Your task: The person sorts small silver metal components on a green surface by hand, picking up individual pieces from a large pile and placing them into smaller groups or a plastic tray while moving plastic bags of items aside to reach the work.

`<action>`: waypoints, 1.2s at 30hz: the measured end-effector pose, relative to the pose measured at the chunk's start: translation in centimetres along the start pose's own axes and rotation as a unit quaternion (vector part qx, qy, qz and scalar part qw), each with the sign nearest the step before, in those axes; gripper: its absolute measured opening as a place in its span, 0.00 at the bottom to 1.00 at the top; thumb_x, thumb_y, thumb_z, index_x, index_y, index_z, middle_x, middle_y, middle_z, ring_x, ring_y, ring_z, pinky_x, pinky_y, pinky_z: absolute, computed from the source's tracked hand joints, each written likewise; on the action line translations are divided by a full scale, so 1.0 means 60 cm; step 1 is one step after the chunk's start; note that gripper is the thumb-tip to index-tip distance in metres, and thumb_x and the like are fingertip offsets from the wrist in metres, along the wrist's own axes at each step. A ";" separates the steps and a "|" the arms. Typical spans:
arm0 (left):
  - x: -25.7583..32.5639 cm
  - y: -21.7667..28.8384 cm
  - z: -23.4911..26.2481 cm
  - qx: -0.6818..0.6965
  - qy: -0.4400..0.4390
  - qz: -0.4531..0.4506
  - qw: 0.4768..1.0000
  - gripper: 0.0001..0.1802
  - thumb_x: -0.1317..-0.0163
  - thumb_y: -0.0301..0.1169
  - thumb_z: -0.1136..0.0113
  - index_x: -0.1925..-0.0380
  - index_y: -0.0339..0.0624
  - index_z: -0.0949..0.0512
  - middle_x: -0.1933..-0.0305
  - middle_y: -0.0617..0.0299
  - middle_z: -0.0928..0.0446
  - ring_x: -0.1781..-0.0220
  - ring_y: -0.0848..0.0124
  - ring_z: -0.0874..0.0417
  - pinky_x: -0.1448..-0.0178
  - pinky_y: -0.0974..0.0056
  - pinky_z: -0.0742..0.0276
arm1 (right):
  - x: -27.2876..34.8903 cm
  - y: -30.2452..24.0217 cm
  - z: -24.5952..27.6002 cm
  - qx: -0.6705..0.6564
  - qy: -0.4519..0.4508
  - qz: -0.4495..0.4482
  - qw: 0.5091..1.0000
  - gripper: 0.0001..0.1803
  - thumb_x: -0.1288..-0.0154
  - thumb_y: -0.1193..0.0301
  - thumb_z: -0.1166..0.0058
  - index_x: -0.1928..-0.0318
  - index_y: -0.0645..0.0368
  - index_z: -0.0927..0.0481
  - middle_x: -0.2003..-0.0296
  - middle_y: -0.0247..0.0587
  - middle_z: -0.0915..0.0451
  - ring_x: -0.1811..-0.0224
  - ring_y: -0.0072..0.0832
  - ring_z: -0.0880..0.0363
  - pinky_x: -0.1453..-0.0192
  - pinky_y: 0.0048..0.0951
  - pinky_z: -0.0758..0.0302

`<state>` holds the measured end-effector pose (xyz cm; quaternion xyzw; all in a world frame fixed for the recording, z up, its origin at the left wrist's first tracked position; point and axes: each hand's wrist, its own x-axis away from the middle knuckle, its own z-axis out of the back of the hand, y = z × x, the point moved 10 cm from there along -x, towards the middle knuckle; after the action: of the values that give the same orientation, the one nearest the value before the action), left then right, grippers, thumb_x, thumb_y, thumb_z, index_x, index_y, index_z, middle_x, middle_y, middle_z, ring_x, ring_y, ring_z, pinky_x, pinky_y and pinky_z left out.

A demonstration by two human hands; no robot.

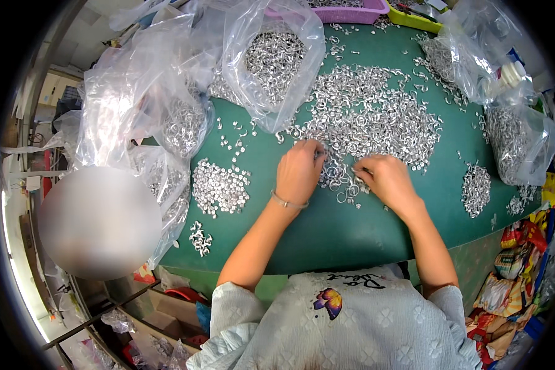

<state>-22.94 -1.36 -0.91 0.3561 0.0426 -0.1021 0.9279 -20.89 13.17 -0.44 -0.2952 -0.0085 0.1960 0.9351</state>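
Note:
A big heap of small silvery metal rings and curved pieces is spread over the green tabletop. At its near edge, my left hand has its fingers curled in, thumb against them; what lies in the grip is hidden. To the right, my right hand is bent down with fingertips pinched together at the pieces, and anything between them is too small to name. Between the hands lie loose metal rings. Left of my left hand sits a pile of small, compact silvery pieces, with a smaller cluster of curved pieces nearer me.
Clear plastic bags of metal pieces stand at back centre, left and right. A small pile sits at the right. Purple and yellow-green trays line the far edge. Colourful packages lie beyond the table's right edge.

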 end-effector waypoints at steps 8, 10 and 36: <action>0.029 0.008 0.009 0.050 -0.077 0.053 0.994 0.08 0.48 0.25 0.39 0.67 0.39 0.24 0.77 0.54 0.27 0.77 0.59 0.25 0.72 0.60 0.31 | -0.057 -0.002 0.018 0.066 0.101 -0.009 0.993 0.07 0.46 0.71 0.43 0.66 0.57 0.22 0.73 0.45 0.21 0.73 0.43 0.22 0.70 0.41 0.26; 0.013 0.011 0.034 -0.042 0.036 0.029 0.998 0.10 0.48 0.26 0.39 0.64 0.41 0.24 0.77 0.55 0.27 0.78 0.60 0.26 0.73 0.59 0.32 | -0.067 -0.007 0.004 0.097 0.063 -0.018 0.993 0.06 0.46 0.71 0.44 0.67 0.57 0.23 0.73 0.45 0.21 0.73 0.44 0.22 0.70 0.42 0.26; -0.041 -0.045 -0.022 0.172 -0.042 0.091 0.980 0.04 0.48 0.24 0.41 0.70 0.41 0.23 0.73 0.60 0.29 0.71 0.68 0.25 0.71 0.65 0.30 | -0.075 0.016 0.018 0.024 0.111 -0.048 0.992 0.06 0.47 0.73 0.43 0.66 0.54 0.20 0.74 0.42 0.20 0.73 0.41 0.21 0.70 0.40 0.26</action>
<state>-25.95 -2.03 -3.29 0.5084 -0.0469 -0.0374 0.8590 -25.53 12.82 0.34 -0.2917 0.0861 0.1170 0.9454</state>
